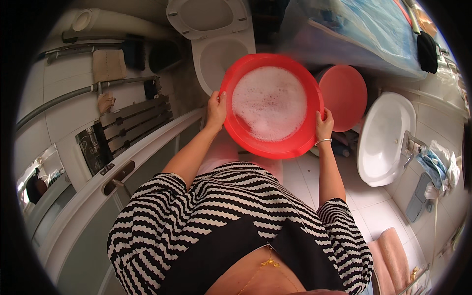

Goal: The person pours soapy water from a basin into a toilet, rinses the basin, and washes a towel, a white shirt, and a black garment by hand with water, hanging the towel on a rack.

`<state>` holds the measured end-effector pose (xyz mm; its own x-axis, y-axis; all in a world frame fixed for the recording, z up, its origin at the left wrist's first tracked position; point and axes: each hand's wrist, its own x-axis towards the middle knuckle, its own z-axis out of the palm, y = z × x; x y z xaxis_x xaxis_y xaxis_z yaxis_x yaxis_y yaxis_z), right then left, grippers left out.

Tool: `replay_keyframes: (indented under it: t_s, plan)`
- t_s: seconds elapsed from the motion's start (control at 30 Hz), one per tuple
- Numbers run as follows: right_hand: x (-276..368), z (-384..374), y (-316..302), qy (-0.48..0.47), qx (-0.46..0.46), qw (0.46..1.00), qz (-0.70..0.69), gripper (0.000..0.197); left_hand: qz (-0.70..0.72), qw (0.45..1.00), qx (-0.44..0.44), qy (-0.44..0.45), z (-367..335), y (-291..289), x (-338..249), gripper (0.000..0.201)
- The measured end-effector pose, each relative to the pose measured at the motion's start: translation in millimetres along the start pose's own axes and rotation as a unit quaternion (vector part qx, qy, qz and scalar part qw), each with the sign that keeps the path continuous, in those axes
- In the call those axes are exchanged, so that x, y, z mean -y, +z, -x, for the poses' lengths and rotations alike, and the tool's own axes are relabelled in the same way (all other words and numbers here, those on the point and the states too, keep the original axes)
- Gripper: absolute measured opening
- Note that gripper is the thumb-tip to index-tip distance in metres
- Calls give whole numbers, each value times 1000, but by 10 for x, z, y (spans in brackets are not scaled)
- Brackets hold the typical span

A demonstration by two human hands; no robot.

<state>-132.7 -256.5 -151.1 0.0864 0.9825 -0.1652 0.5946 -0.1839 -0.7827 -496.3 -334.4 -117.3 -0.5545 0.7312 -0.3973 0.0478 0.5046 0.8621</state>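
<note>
Between my two hands is a round red basin [274, 149], held out in front of my body. White foamy suds [269, 101] float on the liquid in it; whatever lies under the foam is hidden. My left hand [217, 111] grips the rim on the left, thumb up on the edge and fingers out of sight beneath. On the right, my right hand [324, 126], with a bracelet at the wrist, is closed round the opposite rim. Just beyond the basin, at the far left, stands a white toilet [201, 54] with its lid raised.
A second, paler red basin [344, 98] is to the right, beside a white sink [386, 140] with a metal tap. Blue plastic sheeting [364, 34] covers something at the far right. A white-framed door [142, 137] runs along my left. A pink towel [392, 258] hangs near right.
</note>
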Motion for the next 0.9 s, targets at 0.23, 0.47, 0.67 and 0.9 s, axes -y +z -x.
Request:
replay_keyframes:
  t_s: [0.23,0.47,0.67,0.9]
  plan:
    - [43,-17,1449,78,92,992,20,36,-4,996,-62,-64,-565,-830,911,26]
    - [-35,-57,2384,93,177,978,67,44,-23,988,-68,-138,-1165,-1375,1213,24]
    - [32,-3,2744,81,212,968,105,40,2,975,-57,-214,-1469,-1640,1409,25]
    - [39,44,2913,106,252,954,122,41,-52,970,-30,-237,-1662,-1817,1465,28]
